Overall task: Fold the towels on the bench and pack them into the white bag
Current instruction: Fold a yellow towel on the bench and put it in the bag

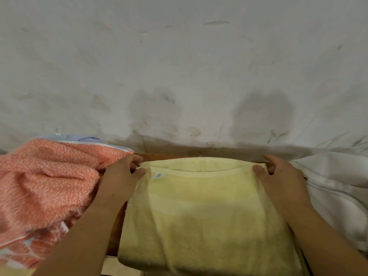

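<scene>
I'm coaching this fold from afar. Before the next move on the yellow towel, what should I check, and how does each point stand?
1. Left hand pinches the yellow towel's far left corner: ok.
2. Right hand pinches its far right corner: ok.
3. Far edges lined up: not ok, the upper layer stops short of the lower.
4. Orange towel off the yellow towel: ok, beside it on the left.
5. White bag's mouth open: cannot tell, only its zip side shows.
</scene>
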Demonstrator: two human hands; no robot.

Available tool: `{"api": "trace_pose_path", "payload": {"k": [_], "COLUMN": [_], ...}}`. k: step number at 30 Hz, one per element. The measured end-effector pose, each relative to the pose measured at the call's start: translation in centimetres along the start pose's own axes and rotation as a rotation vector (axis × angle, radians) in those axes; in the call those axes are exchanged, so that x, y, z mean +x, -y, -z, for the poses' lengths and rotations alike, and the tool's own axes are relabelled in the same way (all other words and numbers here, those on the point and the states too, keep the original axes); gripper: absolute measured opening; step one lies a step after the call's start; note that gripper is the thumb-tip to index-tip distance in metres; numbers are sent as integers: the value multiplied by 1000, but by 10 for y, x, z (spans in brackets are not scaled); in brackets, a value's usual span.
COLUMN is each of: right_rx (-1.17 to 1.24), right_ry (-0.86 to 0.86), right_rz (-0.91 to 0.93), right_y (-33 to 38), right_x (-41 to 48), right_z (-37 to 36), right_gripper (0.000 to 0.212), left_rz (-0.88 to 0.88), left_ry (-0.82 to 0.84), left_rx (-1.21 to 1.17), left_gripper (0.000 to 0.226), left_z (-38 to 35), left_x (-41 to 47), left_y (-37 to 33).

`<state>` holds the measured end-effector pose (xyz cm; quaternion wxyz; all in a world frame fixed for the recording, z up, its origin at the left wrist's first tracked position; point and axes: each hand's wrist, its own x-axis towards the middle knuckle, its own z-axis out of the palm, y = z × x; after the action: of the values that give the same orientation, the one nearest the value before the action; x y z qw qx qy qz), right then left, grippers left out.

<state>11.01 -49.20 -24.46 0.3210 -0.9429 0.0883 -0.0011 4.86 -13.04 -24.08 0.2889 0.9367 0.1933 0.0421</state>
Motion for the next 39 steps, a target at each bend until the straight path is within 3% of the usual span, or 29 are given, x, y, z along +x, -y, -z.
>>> {"api": "trace_pose_path", "payload": {"k": [5,11,15,21,31,39], "right_rx": [5,3,157,248,195,225], "right_ry": [1,-10,0,8,38,82], "right_rz": [3,58,65,75,61,34], "right_y": [2,3,4,4,-1,-4], "right_x": [0,0,-3,-6,-3,-2], "right_z": [0,1,6,10,12,14], "right_gripper": [17,13,7,7,24,22], "left_rz": [-17,1,-35,-44,49,78], "left_ry": [2,-3,-33,-23,-65,-17], "left_rx": [25,28,21,-100,-57,11], "left_gripper": [24,6,6,4,15,15], "left_z": [-1,-2,-2,-8,-16,-7], "left_x": [1,2,4,4,10,7], "left_y": [-2,-4,-4,-11,-10,-14]}}
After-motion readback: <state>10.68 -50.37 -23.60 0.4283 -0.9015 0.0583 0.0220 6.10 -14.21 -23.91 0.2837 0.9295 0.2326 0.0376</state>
